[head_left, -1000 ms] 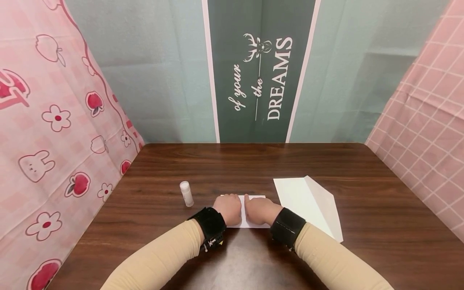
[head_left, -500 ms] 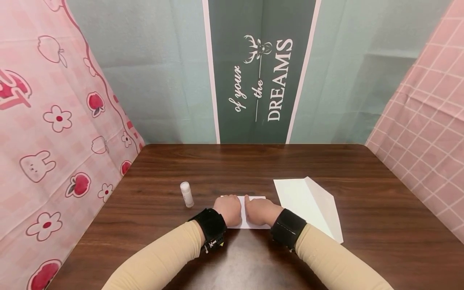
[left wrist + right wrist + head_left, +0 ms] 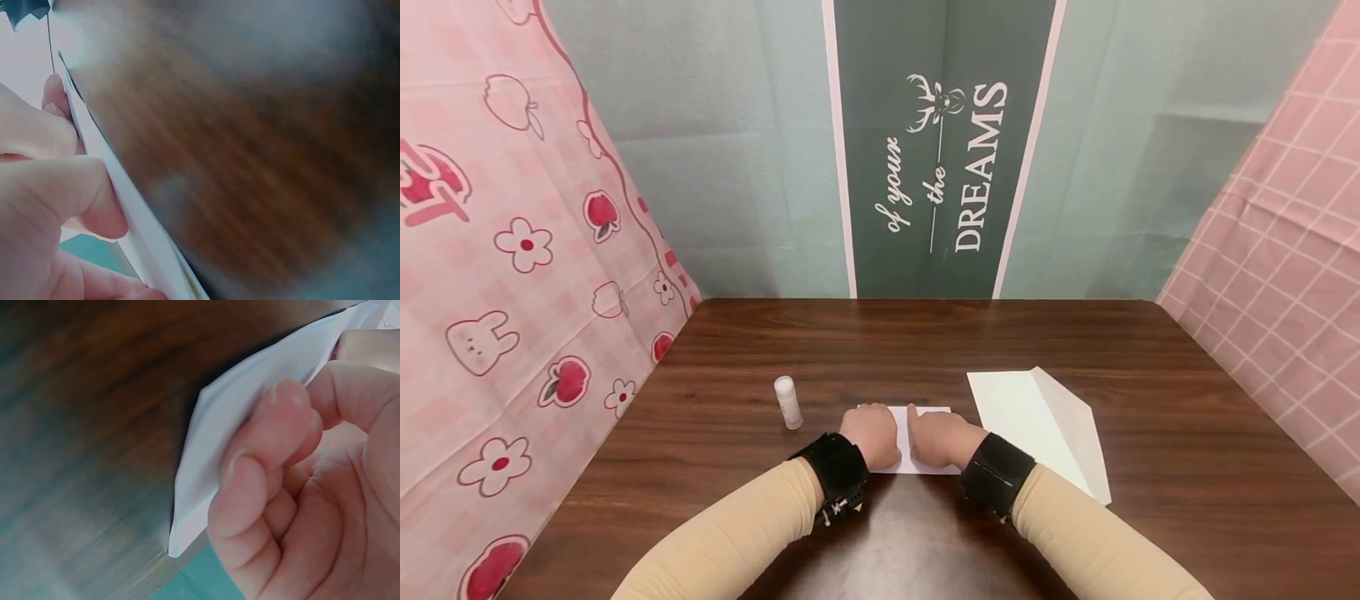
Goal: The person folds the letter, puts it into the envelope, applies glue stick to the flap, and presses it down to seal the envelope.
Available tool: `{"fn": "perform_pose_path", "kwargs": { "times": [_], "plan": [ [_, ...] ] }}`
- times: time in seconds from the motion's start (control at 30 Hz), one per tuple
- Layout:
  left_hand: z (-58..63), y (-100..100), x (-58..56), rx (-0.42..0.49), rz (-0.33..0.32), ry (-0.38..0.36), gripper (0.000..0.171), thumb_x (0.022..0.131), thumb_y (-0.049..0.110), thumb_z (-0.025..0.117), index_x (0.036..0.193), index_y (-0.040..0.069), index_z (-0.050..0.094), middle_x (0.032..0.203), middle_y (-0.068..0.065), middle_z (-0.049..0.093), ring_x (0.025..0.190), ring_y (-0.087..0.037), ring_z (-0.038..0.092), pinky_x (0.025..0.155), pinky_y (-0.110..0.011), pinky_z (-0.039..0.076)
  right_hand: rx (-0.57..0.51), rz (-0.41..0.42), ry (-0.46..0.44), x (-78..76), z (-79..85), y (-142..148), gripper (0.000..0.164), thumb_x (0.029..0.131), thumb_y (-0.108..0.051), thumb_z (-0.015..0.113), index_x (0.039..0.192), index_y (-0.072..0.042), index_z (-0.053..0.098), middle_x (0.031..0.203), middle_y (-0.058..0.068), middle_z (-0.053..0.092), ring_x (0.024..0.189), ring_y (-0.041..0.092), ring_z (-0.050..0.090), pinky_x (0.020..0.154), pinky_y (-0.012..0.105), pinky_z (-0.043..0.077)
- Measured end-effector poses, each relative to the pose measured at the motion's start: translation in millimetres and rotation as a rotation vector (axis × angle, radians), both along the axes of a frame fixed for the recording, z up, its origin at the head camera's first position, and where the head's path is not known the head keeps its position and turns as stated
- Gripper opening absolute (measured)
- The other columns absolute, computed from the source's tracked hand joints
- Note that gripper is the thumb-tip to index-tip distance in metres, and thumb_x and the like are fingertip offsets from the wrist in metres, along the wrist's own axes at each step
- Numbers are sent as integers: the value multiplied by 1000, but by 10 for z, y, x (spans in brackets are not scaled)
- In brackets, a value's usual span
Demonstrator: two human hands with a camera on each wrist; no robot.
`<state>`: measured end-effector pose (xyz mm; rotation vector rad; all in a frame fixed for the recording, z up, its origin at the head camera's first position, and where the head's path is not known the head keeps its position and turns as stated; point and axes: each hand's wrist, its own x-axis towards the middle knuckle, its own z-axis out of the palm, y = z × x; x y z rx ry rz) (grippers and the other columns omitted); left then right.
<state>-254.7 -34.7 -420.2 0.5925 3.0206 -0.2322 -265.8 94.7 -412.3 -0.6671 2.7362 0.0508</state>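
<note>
Folded white paper point(image 3: 904, 442) crosswise under two hands, equally close to both.
In the head view, the paper's long axis runs left to right on the brown table point(image 3: 760, 333); the left hand point(image 3: 872, 435) covers its left part, the right hand point(image 3: 938, 437) its right, a strip of paper between them. The left hand is curled like a fist; the right is mostly curled too, one digit pointing to the far edge. In the left wrist view, bent fingers press on the paper, which looks thin, its layers slightly parted at one end. In the right wrist view, curled fingertips touch the paper, smooth and plain, with a slanted corner; neither hand visibly grips it.
</note>
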Motion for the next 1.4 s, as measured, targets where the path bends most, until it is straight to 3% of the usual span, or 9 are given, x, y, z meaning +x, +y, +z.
{"fn": "perform_pose_path", "kwargs": {
  "times": [0.37, 0.6, 1.4],
  "plan": [
    [-12, -9, -16, -41, 23, -17, 53, 78, 40, 61, 109, -3, 64, 102, -13, 62, 90, -23, 58, 68, -36, 50, -7, -20, -20, 2, 10, -7, 58, 90, -19, 52, 138, 8, 34, 100, 18, 64, 86, 25, 63, 78, 43, 50],
    [11, 3, 10, -58, 60, -11, 47, 77, 41, 61, 100, 1, 68, 91, -12, 61, 85, -23, 57, 65, -36, 49, -24, -31, -17, 16, 18, -1, 58, 89, -17, 52, 138, 9, 33, 100, 19, 64, 85, 26, 63, 77, 44, 50],
    [38, -21, -5, -78, 112, -23, 43, 77, 45, 59, 90, 6, 72, 87, -11, 61, 81, -23, 58, 62, -36, 48, -46, -42, -29, 15, 11, 7, 58, 88, -15, 52, 138, 10, 33, 102, 20, 63, 90, 29, 63, 78, 44, 50]
  ]
}}
